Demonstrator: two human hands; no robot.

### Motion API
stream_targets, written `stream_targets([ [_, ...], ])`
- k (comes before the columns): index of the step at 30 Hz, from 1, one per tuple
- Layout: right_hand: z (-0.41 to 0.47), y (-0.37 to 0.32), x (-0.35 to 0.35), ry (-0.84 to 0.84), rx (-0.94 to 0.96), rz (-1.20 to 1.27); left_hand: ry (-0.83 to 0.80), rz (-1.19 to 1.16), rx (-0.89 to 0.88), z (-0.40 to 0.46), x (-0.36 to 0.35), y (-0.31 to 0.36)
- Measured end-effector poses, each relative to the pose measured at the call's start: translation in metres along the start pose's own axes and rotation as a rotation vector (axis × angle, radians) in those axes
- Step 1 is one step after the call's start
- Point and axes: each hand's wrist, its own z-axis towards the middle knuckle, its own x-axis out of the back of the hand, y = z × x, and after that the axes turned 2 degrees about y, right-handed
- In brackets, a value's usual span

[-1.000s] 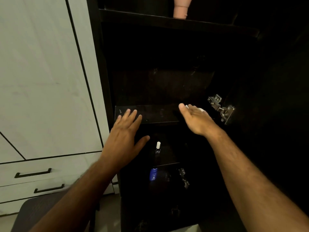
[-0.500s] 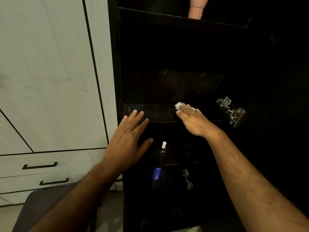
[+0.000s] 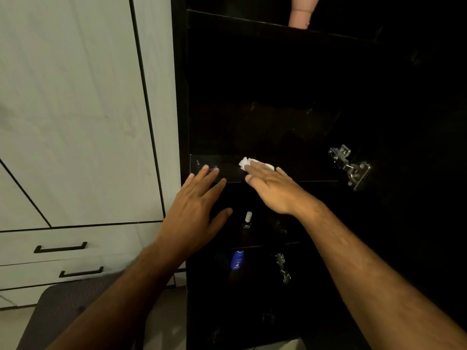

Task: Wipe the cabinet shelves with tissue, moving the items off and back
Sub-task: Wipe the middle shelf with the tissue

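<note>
A dark cabinet stands open in front of me, its middle shelf bare. My right hand lies flat with straight fingers and presses a white tissue onto the shelf near its middle. My left hand is spread open at the shelf's left front edge, fingertips touching it. On the shelf below stands a small dark bottle with a white cap. Lower still is a blue bottle. A pink object sits on the top shelf.
White wardrobe doors and drawers with black handles fill the left side. A metal hinge sits at the cabinet's right side, with the dark door beyond it. A dark stool or seat is at the lower left.
My right hand has slid the tissue leftward along the middle shelf, from near the hinge side toward the centre. My left hand has stayed at the shelf's left front edge.
</note>
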Motion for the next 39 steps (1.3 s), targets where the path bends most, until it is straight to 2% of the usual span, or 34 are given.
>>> stream_targets([
  [3,-0.011,0.026,0.009,0.021,-0.134,-0.116,0.003,0.002,-0.002,-0.002,-0.001,-0.002],
  [6,0.01,0.027,0.01,0.047,-0.231,-0.128,0.01,0.006,0.002,-0.001,-0.004,-0.001],
  [10,0.01,-0.012,-0.006,-0.005,-0.063,-0.09,0.035,0.022,0.017,0.001,-0.006,0.003],
  [13,-0.02,-0.009,-0.012,-0.006,0.015,-0.068,0.039,0.021,0.015,-0.003,-0.004,0.001],
  [19,-0.006,0.029,0.01,0.06,-0.248,-0.087,0.06,0.044,0.029,-0.012,-0.003,-0.001],
  [21,0.01,0.007,0.004,0.036,-0.213,-0.083,0.054,0.045,0.03,-0.012,-0.004,0.002],
  [24,0.009,-0.032,-0.014,-0.005,-0.057,-0.083,0.072,0.044,0.012,-0.012,-0.003,0.003],
  [26,-0.006,-0.033,-0.021,-0.012,0.015,-0.065,0.111,0.04,0.012,-0.014,0.0,0.0],
  [28,-0.02,-0.017,-0.015,-0.011,0.017,-0.063,0.157,0.045,0.024,-0.02,0.004,-0.005],
  [33,0.0,0.007,0.004,0.022,-0.183,-0.095,0.207,0.101,0.045,-0.031,0.004,-0.02],
  [36,0.021,-0.021,-0.006,0.026,-0.135,-0.091,0.193,0.122,0.057,-0.03,-0.001,-0.026],
  [39,0.008,-0.046,-0.019,0.002,-0.007,-0.055,0.198,0.116,0.054,-0.031,-0.003,-0.031],
])
